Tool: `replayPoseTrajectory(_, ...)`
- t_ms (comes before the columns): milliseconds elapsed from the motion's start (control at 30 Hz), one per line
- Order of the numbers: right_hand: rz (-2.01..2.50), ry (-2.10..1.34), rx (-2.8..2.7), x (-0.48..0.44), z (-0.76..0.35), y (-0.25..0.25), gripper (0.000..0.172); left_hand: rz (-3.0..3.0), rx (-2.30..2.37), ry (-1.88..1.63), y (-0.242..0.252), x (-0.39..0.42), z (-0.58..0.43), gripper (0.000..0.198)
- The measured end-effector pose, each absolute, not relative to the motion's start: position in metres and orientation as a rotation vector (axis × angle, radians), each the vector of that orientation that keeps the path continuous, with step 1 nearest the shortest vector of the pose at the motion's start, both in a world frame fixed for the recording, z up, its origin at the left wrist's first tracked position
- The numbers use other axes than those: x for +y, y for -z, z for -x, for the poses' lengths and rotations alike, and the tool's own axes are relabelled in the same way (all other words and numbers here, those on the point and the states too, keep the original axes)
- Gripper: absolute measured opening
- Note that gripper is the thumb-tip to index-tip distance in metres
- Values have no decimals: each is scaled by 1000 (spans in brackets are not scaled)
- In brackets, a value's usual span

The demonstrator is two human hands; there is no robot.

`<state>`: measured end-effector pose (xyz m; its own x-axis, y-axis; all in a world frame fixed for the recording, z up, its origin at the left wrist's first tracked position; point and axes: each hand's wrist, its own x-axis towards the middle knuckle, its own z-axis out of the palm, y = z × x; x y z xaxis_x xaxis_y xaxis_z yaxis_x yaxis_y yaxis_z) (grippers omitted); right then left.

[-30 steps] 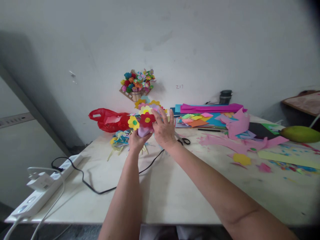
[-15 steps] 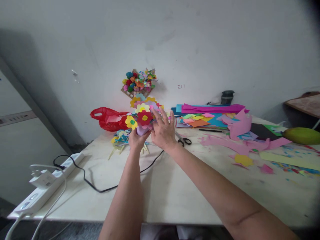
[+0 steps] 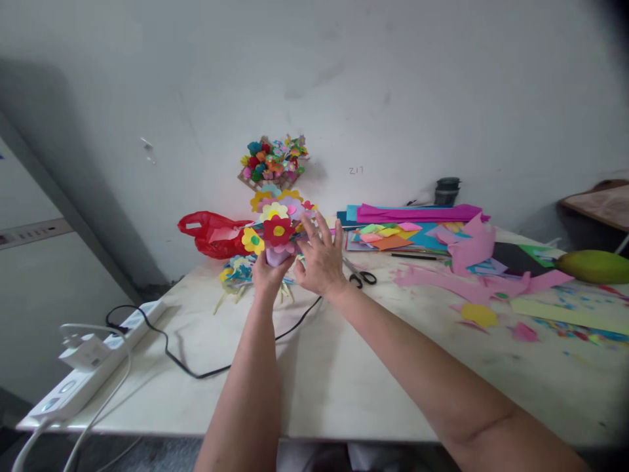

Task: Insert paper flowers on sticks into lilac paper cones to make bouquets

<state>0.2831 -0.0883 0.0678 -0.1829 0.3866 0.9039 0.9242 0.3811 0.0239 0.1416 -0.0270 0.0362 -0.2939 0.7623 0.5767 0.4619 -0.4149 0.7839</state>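
A bunch of paper flowers (image 3: 278,229) in red, yellow, pale yellow, lilac and blue stands up out of a lilac paper holder (image 3: 278,256). My left hand (image 3: 268,275) is wrapped round that holder from below, above the table. At the bunch's right side is my right hand (image 3: 322,259), its fingers spread and the back of the hand towards me. Its fingertips are at the flowers on the right edge; whether they touch is hard to make out. Behind my left hand lie more paper pieces and strips (image 3: 236,272) in blue and yellow.
Black-handled scissors (image 3: 362,278) lie right of my right hand. Coloured paper sheets (image 3: 417,213) and pink scraps (image 3: 472,282) cover the table's right side. A red plastic bag (image 3: 211,239) sits at the back left. A black cable (image 3: 196,375) crosses to a power strip (image 3: 63,393).
The flower bunch has tilted slightly to the left in my left hand. My right hand's fingers have shifted a little and its thumb stands farther from the holder.
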Motion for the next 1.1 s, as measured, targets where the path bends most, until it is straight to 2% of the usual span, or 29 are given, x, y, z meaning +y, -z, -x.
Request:
replayPoseTrajectory(367, 1074, 749, -1690, -86, -306, -84, 36, -1539, 1283, -1780, -50, -46, -151, 54)
replayPoseTrajectory(567, 1029, 808, -1799, -84, -312, -88, 25, -1649, 1475, -1740, -44, -37, -145, 54)
replayPoseTrajectory(733, 997, 861, -1859, -86, -311, -89, 28, -1721, 1695, -1669, -35, -26, -139, 52)
replayPoseTrajectory(933, 1071, 964, -1846, -84, -305, -87, 21, -1745, 1719, -1684, -32, -22, -139, 58)
replayPoseTrajectory(1100, 1104, 943, -1833, -84, -301, -84, 25, -1776, 1786, -1629, -36, -28, -140, 59)
